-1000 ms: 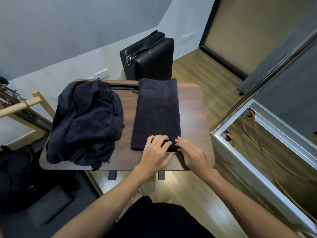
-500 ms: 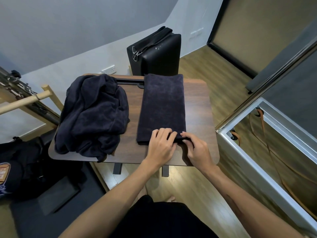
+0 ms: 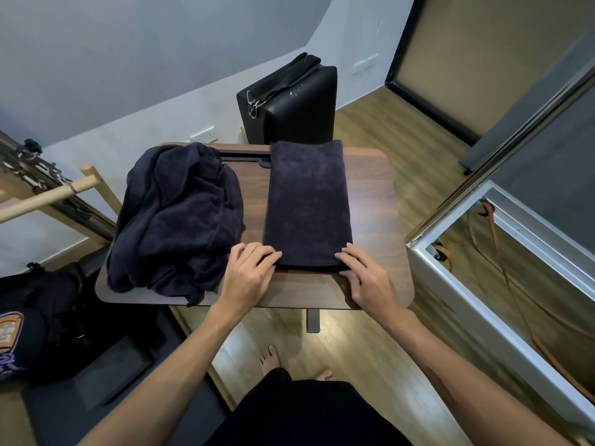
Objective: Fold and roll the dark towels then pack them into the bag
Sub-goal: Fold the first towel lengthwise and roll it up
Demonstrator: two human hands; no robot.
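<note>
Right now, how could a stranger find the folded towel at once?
Find the wooden table. Two dark cloths lie on it; the folded towel is on the right, its near corners under both hands. Unlike the crumpled pile beside it, it is a flat, neat strip.

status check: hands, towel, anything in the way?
Left hand and right hand at near corners of folded towel, fingers curled on its edge. Towel flat on table, not yet rolled. Towel pile beside it, apart.
</note>
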